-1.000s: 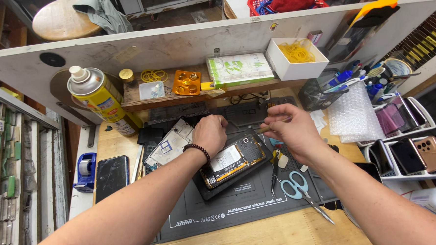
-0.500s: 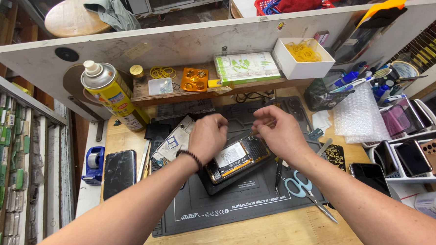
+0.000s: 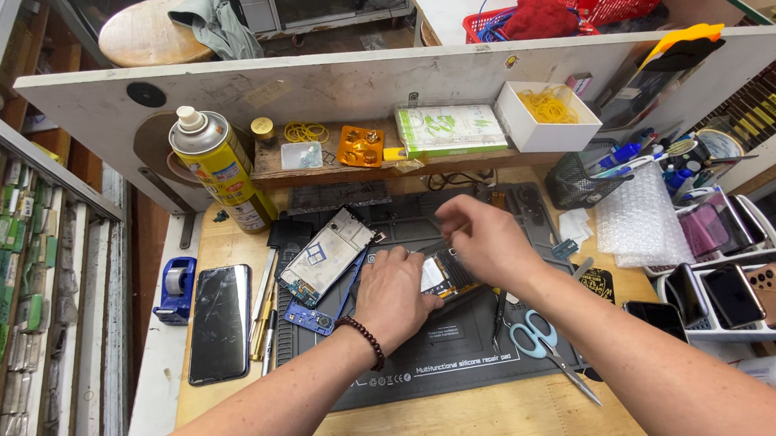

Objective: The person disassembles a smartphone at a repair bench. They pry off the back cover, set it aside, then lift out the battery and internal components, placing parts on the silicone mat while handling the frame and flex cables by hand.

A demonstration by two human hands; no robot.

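We look down on a crowded repair bench, where our left hand (image 3: pixel 393 297), a beaded bracelet (image 3: pixel 365 340) at its wrist, lies palm-down on an opened phone (image 3: pixel 442 277), fingers curled close together over its near edge. Our right hand (image 3: pixel 479 239) hovers just above the same phone, thumb and forefinger drawn together as if pinching something small; what they hold, if anything, we cannot tell. The phone lies at the middle of a dark silicone repair mat (image 3: pixel 451 369), its exposed innards showing between the two hands. Just left of it on the mat rests a detached phone frame (image 3: pixel 327 257), tilted, overlapping a blue part (image 3: pixel 312 316). Blue-handled scissors (image 3: pixel 536 333) lie to the right on the mat. A dark phone (image 3: pixel 219 322) lies face-up on the wooden bench beside a blue tape dispenser (image 3: pixel 176 287), and a yellow spray can (image 3: pixel 220 167) stands at the back.
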